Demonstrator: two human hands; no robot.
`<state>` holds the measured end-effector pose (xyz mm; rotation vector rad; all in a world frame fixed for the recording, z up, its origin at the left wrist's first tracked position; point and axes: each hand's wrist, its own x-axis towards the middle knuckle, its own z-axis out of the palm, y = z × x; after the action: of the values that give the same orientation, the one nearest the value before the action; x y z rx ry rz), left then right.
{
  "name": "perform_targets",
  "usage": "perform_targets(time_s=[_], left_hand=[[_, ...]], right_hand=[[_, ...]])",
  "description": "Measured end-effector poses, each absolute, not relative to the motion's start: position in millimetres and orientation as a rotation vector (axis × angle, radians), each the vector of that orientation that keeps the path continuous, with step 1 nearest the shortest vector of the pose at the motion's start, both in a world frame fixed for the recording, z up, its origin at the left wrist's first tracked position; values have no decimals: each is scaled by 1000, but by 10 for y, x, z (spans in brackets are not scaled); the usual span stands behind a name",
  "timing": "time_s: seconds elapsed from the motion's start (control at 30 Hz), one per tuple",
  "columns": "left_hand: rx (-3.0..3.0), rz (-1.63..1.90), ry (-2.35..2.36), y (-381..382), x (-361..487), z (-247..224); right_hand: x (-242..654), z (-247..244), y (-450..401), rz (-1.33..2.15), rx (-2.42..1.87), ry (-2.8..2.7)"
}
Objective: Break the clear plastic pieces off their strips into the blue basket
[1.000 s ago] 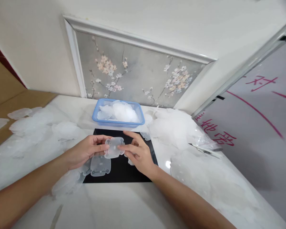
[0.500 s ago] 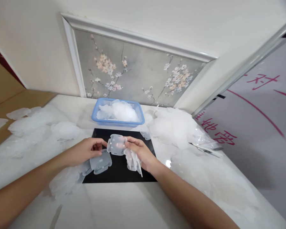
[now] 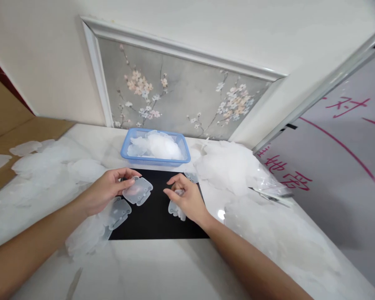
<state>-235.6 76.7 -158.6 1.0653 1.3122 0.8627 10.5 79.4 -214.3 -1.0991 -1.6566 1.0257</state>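
Observation:
Between the thumb and fingers of my left hand (image 3: 112,187) is a translucent plastic piece (image 3: 139,191), flat with notched edges and small holes. It is held over the left part of a black mat (image 3: 153,223). Just below it, another such piece (image 3: 120,213) lies at the mat's left edge, beside a loose heap. My right hand (image 3: 187,196) holds a small bunch of the same plastic pieces (image 3: 176,210) in its lower fingers, over the mat's right side. Its thumb and index finger are apart, with nothing between them.
A blue basket (image 3: 125,155) with more translucent pieces stands behind the mat, near the wall. Large heaps of pieces lie on the left (image 3: 37,187) and the right (image 3: 228,166). At the right are a clear plastic bag (image 3: 268,185) and a whiteboard (image 3: 340,175) with red writing.
One plastic piece has passed from my right hand to my left, which has drawn it leftward. My right thumb and index finger have parted. The bunch stays in my right hand.

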Motion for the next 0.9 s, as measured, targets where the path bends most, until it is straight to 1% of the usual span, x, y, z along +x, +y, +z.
perform_targets(time_s=[0.13, 0.2, 0.27, 0.33, 0.43, 0.53, 0.6, 0.73, 0.8, 0.9], left_hand=[[1121, 875, 1271, 711, -2288, -1582], [1189, 812, 1255, 683, -2276, -1574], [1302, 669, 1242, 665, -2308, -1553], [1492, 473, 1274, 661, -2386, -1520], [1830, 158, 1386, 674, -2531, -1471], [1986, -23, 1469, 691, -2613, -1454], [1991, -56, 1501, 702, -2625, -1466], [1974, -63, 1546, 743, -2620, -1501], [1937, 64, 1534, 774, -2609, -1504], [1714, 367, 1477, 804, -2565, -1493]], right_hand=[[45, -2198, 714, 771, -942, -2000], [11, -2192, 678, 735, -845, -2040], [-13, -2162, 661, 781, -817, -1942], [-29, -2125, 670, 960, -865, -1734], [-42, -2087, 721, 1437, -948, -1316], [-48, -2068, 764, 1784, -947, -1008], [-45, -2049, 771, 1867, -946, -941], [-34, -2008, 764, 1907, -962, -899], [-31, -2012, 770, 1910, -963, -895], [-25, -2060, 794, 1846, -968, -937]])
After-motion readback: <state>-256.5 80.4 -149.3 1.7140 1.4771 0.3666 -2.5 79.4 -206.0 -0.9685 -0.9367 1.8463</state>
